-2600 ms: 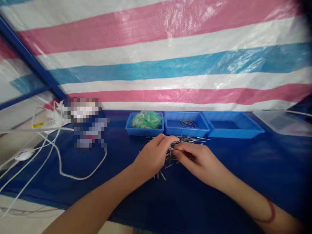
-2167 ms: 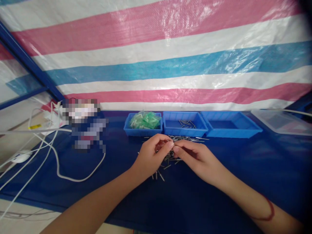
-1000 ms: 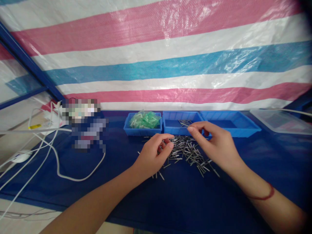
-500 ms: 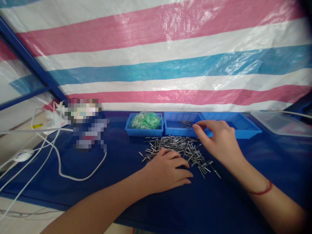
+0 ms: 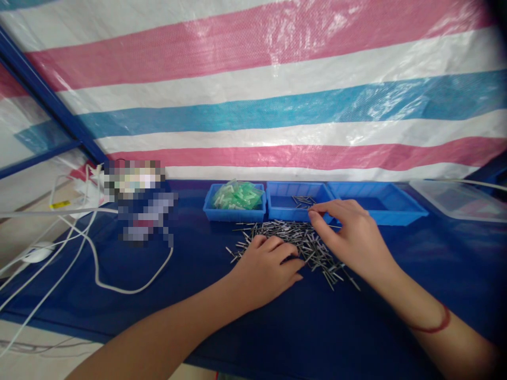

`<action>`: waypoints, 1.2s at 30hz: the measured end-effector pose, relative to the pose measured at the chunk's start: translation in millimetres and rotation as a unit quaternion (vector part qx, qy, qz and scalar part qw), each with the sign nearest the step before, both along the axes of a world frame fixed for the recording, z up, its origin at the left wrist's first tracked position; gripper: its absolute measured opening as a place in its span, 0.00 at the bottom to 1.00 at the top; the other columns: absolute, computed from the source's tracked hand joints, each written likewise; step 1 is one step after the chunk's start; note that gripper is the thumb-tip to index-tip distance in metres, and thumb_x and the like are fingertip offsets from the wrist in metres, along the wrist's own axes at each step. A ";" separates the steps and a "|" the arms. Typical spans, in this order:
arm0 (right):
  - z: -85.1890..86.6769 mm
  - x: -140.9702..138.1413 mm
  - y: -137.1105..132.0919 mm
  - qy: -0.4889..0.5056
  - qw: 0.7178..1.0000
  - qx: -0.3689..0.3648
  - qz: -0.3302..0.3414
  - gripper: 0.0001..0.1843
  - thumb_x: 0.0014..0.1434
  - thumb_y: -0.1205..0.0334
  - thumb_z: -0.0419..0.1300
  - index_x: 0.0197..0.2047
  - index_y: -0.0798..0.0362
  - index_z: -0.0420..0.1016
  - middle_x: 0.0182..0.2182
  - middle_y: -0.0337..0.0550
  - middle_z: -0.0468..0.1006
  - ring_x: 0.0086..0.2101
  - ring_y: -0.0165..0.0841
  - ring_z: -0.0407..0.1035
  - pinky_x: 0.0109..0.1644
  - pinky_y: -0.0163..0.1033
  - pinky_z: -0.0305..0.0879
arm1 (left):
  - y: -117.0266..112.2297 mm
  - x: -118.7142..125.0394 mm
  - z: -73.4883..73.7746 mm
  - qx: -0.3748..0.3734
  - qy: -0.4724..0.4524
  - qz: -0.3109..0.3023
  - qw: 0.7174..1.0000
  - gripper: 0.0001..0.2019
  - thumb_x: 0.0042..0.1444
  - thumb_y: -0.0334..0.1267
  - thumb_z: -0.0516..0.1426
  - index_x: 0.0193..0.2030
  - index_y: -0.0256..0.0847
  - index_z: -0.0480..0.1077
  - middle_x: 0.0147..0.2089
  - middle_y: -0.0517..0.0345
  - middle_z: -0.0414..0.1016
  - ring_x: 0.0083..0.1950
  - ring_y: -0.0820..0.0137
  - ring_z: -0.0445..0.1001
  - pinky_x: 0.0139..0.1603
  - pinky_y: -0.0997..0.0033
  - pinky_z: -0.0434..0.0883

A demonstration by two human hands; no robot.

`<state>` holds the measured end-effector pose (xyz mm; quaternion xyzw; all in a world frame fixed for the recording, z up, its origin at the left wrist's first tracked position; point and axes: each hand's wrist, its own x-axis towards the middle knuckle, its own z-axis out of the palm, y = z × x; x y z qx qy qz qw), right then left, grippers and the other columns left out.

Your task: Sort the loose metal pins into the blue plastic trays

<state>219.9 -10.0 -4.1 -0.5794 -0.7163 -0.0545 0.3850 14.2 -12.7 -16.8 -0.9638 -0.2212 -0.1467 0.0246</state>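
A heap of silvery blind rivets (image 5: 317,253) lies on the blue tabletop. My left hand (image 5: 265,272) rests palm down over its near left side, fingers apart and slightly bent, fingertips among the rivets. At the heap's far right, my right hand (image 5: 352,237) hovers by the front rim of the middle blue bin (image 5: 287,214). Its thumb and forefinger come together in a pinch; whatever is between the tips is too small to make out. A few rivets (image 5: 303,200) lie inside that bin.
To the left stands a blue bin (image 5: 233,215) with green plastic bags (image 5: 237,195). Another blue bin (image 5: 392,215) is at the right, beside a clear plastic lid or tray (image 5: 447,200). White cables (image 5: 119,289) loop over the table's left. A striped sheet (image 5: 277,116) hangs behind.
My right hand has shifted slightly left and down, from over the middle bin to its front rim. My left hand has drawn a little left and its fingers bend more over the rivets.
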 end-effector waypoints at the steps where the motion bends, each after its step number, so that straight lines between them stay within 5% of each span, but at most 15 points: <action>1: 0.1 -0.8 -0.7 0.001 1.000 -0.001 0.002 0.09 0.60 0.60 0.55 0.34 0.50 0.76 0.33 0.43 0.79 0.37 0.41 0.70 0.43 0.46 0.63 | 1.2 -0.3 -1.3 0.005 0.004 0.004 1.000 0.09 0.63 0.41 0.54 0.47 0.46 0.71 0.49 0.58 0.72 0.48 0.67 0.66 0.46 0.64 0.57; 6: 0.0 -4.8 -2.9 -0.003 1.000 0.000 0.019 0.09 0.60 0.60 0.55 0.34 0.50 0.76 0.34 0.43 0.79 0.38 0.40 0.70 0.45 0.46 0.63 | 4.5 -0.5 -6.1 0.028 0.014 -0.002 1.000 0.07 0.64 0.38 0.53 0.41 0.46 0.73 0.44 0.61 0.73 0.44 0.70 0.67 0.43 0.64 0.57; 15: 0.7 -14.5 -7.7 -0.012 0.998 -0.020 0.063 0.09 0.61 0.62 0.54 0.33 0.51 0.75 0.34 0.44 0.79 0.38 0.39 0.70 0.44 0.46 0.63 | 6.3 -1.7 -5.1 0.044 0.041 0.010 0.998 0.08 0.65 0.35 0.51 0.46 0.45 0.71 0.40 0.59 0.72 0.41 0.69 0.67 0.40 0.67 0.60; 24: -0.1 -16.6 -8.7 -0.010 0.996 -0.037 0.075 0.09 0.61 0.63 0.54 0.33 0.51 0.74 0.35 0.44 0.78 0.38 0.40 0.69 0.45 0.46 0.62 | 3.5 0.3 -3.0 0.049 0.033 0.068 0.996 0.06 0.60 0.41 0.57 0.41 0.42 0.71 0.39 0.58 0.72 0.43 0.64 0.66 0.38 0.64 0.58; 29: -0.9 -18.7 -9.1 -0.011 0.995 -0.044 0.084 0.10 0.61 0.62 0.54 0.33 0.51 0.75 0.34 0.45 0.79 0.38 0.39 0.70 0.45 0.46 0.62 | -2.8 3.8 1.0 0.057 0.053 0.067 0.995 0.05 0.63 0.33 0.53 0.38 0.40 0.70 0.37 0.58 0.72 0.40 0.64 0.68 0.40 0.62 0.61; 36: -1.5 -17.2 -8.1 -0.008 0.995 -0.051 0.086 0.09 0.61 0.62 0.54 0.33 0.51 0.75 0.34 0.44 0.79 0.38 0.39 0.70 0.46 0.46 0.62 | 2.2 2.1 -0.3 -0.016 0.011 0.060 0.998 0.10 0.64 0.30 0.50 0.48 0.37 0.69 0.42 0.53 0.72 0.43 0.64 0.71 0.45 0.63 0.68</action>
